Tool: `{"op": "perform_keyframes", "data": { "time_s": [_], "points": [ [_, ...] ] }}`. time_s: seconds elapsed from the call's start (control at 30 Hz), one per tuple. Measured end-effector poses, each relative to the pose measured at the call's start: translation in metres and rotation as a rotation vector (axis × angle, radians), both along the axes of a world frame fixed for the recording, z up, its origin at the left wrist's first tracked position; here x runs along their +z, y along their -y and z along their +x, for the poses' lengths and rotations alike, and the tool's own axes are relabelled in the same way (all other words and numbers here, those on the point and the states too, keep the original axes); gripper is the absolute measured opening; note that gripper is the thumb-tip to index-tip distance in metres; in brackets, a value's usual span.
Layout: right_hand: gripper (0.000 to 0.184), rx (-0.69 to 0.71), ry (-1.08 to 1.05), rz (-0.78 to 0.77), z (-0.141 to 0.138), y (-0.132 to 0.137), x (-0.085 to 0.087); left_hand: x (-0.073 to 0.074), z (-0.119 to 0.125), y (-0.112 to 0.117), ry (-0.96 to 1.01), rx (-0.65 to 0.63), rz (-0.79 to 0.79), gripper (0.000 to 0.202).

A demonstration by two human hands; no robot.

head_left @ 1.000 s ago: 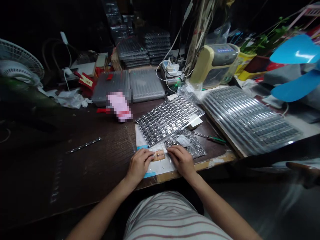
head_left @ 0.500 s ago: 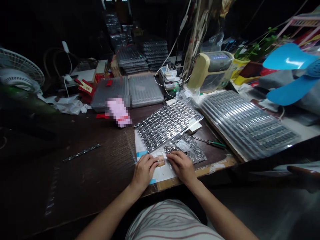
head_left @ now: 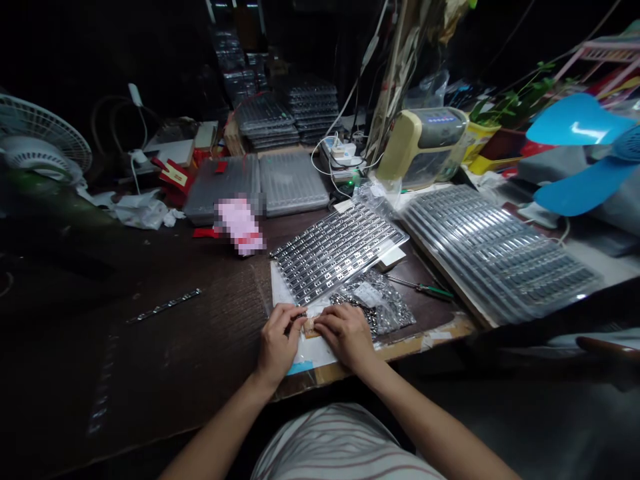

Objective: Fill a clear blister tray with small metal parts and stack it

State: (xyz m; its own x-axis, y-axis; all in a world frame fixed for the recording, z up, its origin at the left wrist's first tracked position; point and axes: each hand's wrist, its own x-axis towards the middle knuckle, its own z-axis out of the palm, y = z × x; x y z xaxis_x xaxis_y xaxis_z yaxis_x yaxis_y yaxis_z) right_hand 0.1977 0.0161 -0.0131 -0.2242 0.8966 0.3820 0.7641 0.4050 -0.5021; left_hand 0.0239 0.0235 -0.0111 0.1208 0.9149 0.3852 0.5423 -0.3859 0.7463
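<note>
My left hand and my right hand meet near the front edge of the dark wooden table, fingers curled together over a small tan block on a white sheet. Both hands pinch at it; what lies between the fingertips is too small to name. Just beyond my hands lies a tray of small metal parts in rows. A clear bag of tiny metal parts sits right of my right hand.
A green-handled screwdriver lies right of the bag. A large tray stack fills the right side. A thin metal strip lies left. Closed cases, a beige machine, a white fan and blue fan blades stand behind.
My right hand has slid left, closing the gap to my left hand, and now covers most of the tan block. The camera view has shifted slightly.
</note>
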Motion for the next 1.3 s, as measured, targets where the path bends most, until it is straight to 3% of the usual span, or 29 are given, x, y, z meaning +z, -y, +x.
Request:
{"op": "perform_keyframes", "data": {
  "time_s": [0.37, 0.47, 0.6, 0.73, 0.97, 1.3],
  "points": [
    [0.018, 0.035, 0.14, 0.052, 0.005, 0.0, -0.002, -0.004, -0.001, 0.001, 0.013, -0.044, -0.031, 0.015],
    [0.025, -0.011, 0.243, 0.079, 0.023, -0.004, 0.001, 0.002, -0.002, -0.001, 0.025, -0.022, -0.062, 0.015],
    [0.024, 0.038, 0.324, 0.096, 0.045, -0.007, 0.001, 0.014, 0.001, -0.009, 0.035, -0.027, -0.103, 0.014],
    [0.018, 0.037, 0.286, 0.124, 0.052, -0.005, -0.004, 0.019, 0.01, -0.014, -0.004, -0.075, -0.093, 0.015],
    [0.013, -0.031, 0.168, 0.161, 0.052, 0.0, -0.009, 0.005, 0.024, -0.003, -0.157, -0.24, 0.016, 0.016],
    [0.022, -0.043, 0.073, 0.136, 0.053, 0.0, -0.009, -0.001, 0.025, -0.004, -0.194, -0.254, 0.018, 0.015]
  ]
}}
